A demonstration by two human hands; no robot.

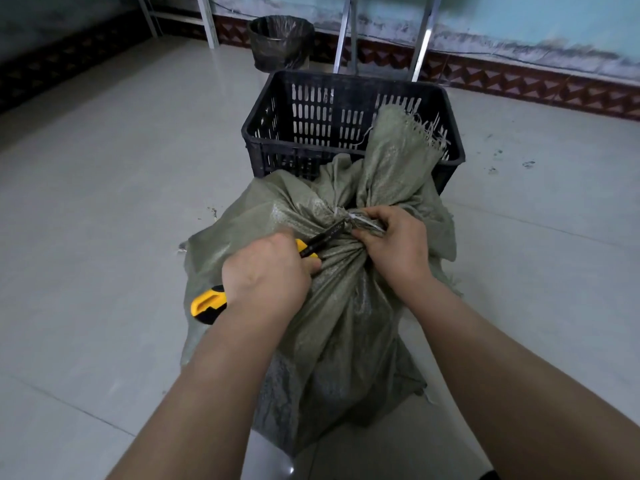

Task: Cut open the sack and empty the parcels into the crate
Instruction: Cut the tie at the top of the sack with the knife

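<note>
A grey-green woven sack stands on the floor in front of me, its neck gathered and bound with a pale tie. My left hand grips a yellow and black utility knife, whose dark blade reaches the tie. My right hand pinches the bunched neck just right of the blade tip. Behind the sack sits a black slotted plastic crate; the sack's frayed top leans over its near right rim. No parcels are visible.
A bin lined with a black bag stands by the far wall, beside metal frame legs. Pale glossy floor tiles spread to the left and right of the sack and crate.
</note>
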